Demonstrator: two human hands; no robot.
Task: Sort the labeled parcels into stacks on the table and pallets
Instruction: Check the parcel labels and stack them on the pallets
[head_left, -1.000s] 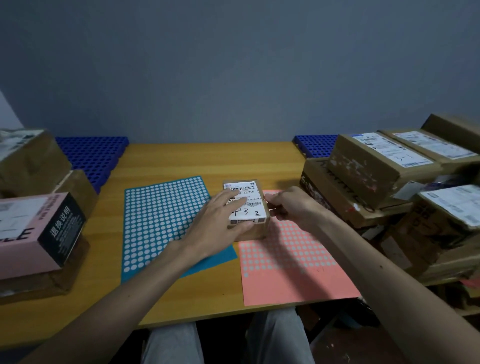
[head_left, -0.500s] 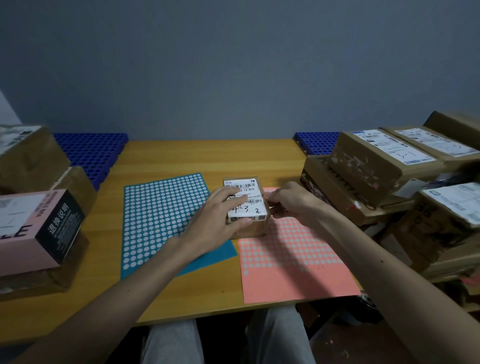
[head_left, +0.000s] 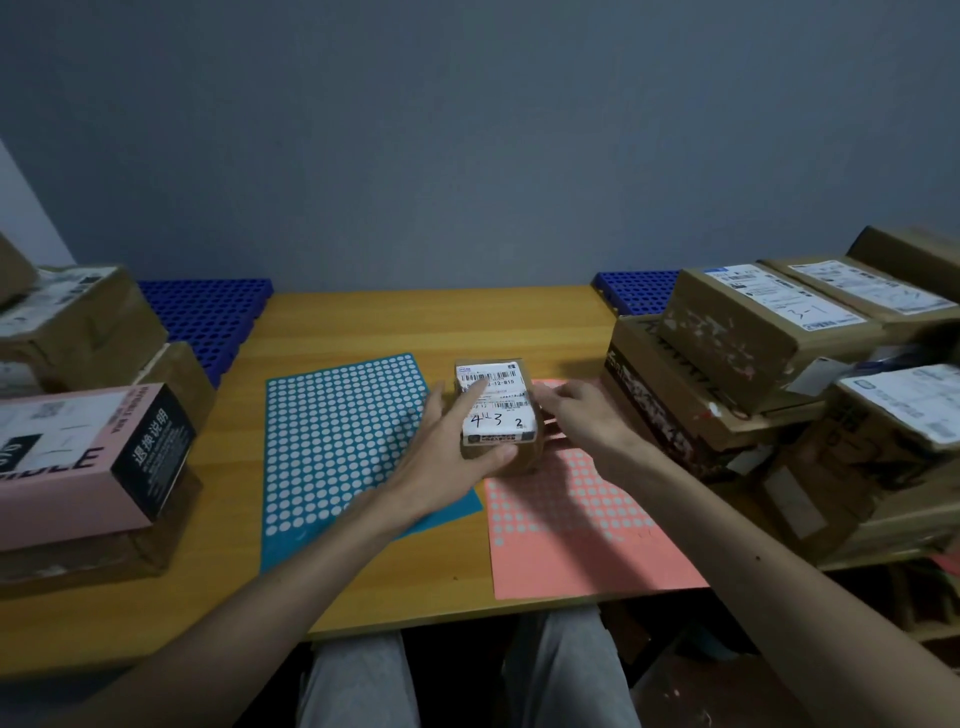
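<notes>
A small brown parcel (head_left: 506, 415) with a white barcode label marked "4 3 2" stands at the middle of the wooden table (head_left: 363, 322), between a blue dotted sheet (head_left: 337, 441) and a pink dotted sheet (head_left: 582, 519). My left hand (head_left: 447, 447) grips its left side, thumb at the near end and a finger lying across the label. My right hand (head_left: 576, 415) holds its right side with curled fingers.
Brown labelled parcels (head_left: 769, 332) are piled at the right. A pink box (head_left: 78, 457) lies on brown boxes (head_left: 83, 322) at the left. Blue pallets sit at the back left (head_left: 208, 312) and back right (head_left: 634, 291). My knees are below the table's near edge.
Both hands stayed on the small parcel. My left hand has shifted from lying over the label to gripping its left side, with one finger reaching further up the label.
</notes>
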